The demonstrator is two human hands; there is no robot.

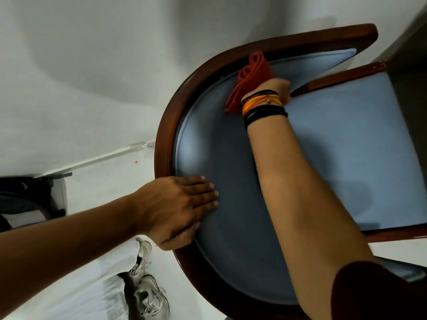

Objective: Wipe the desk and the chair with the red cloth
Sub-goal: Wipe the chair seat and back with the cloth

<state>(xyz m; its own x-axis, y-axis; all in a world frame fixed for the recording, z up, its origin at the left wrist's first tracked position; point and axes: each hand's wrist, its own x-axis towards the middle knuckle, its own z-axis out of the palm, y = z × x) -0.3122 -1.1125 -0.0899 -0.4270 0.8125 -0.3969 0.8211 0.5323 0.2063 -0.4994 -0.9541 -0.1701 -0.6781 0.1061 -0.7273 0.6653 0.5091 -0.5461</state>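
A chair with a curved dark wooden frame (pixel 166 135) and blue padding fills the right side of the head view, seen from above. The folded red cloth (pixel 251 75) presses against the inner blue backrest near the top of the curve. My right hand (pixel 276 87) grips the cloth, with only the wrist side showing; black and orange threads wrap the wrist. My left hand (pixel 182 204) lies flat, fingers together, on the backrest padding at the frame's left edge. The blue seat cushion (pixel 346 146) lies to the right. No desk shows in the view.
A white wall stands behind the chair. A pair of grey sneakers (pixel 145 285) lies on the light floor below the chair's left side. A dark object (pixel 25 195) sits at the left edge. A dark surface edge (pixel 413 42) shows at the top right.
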